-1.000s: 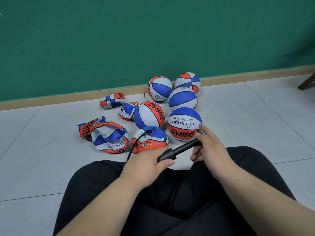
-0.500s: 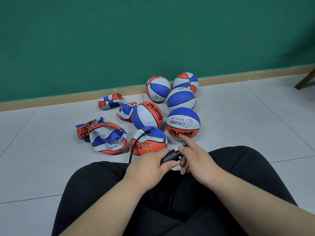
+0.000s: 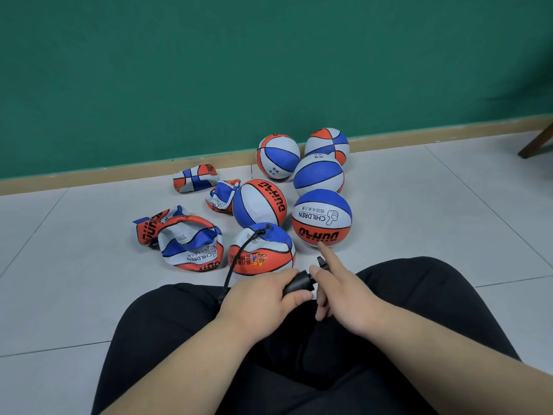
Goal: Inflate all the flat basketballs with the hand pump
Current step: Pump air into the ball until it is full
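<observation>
Tiled floor (image 3: 419, 211), mid-frame: five round basketballs (image 3: 321, 217) done, four flat basketballs (image 3: 191, 247) waiting at left, one part-filled ball (image 3: 263, 253) on the hose (image 3: 259, 232); left hand (image 3: 260, 298) grips the hand pump (image 3: 296, 284), right hand (image 3: 344, 295) clasps its handle (image 3: 321, 261).

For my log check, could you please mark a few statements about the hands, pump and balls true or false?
1. The hose plugs into the nearest ball. True.
2. The left hand is empty. False: it grips the pump.
3. The flat balls lie left of the round balls. True.
4. The wall is red. False: it is green.
5. The right hand holds one of the flat balls. False: it holds the pump's handle.
</observation>
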